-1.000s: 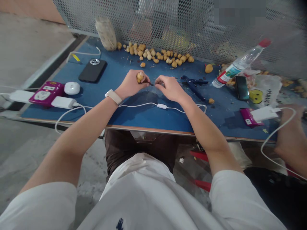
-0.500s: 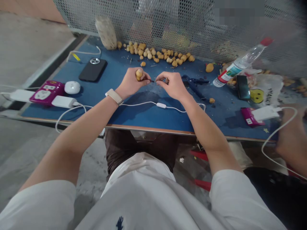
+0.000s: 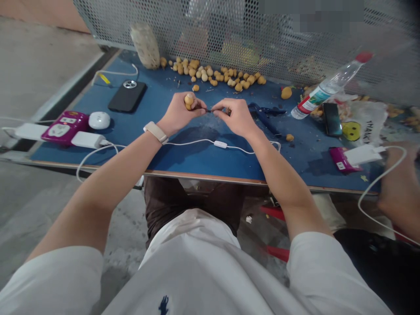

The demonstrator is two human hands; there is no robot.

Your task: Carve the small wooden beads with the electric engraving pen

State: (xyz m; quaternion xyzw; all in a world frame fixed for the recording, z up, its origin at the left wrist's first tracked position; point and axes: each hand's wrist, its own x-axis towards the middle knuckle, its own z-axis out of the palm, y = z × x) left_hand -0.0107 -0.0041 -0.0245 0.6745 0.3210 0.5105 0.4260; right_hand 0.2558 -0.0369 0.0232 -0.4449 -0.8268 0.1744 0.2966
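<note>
Left hand closed around a small tan fruit; right hand pinched, close beside it, both meeting at a short dark pick.

Left hand grips fruit, right hand beside

You're in a rough workshop-style space, not a home: a blue-topped workbench with a wooden edge stands against a perforated metal screen, over a bare concrete floor (scuffed and stained) — and a magenta power socket sits on the bench.
</note>
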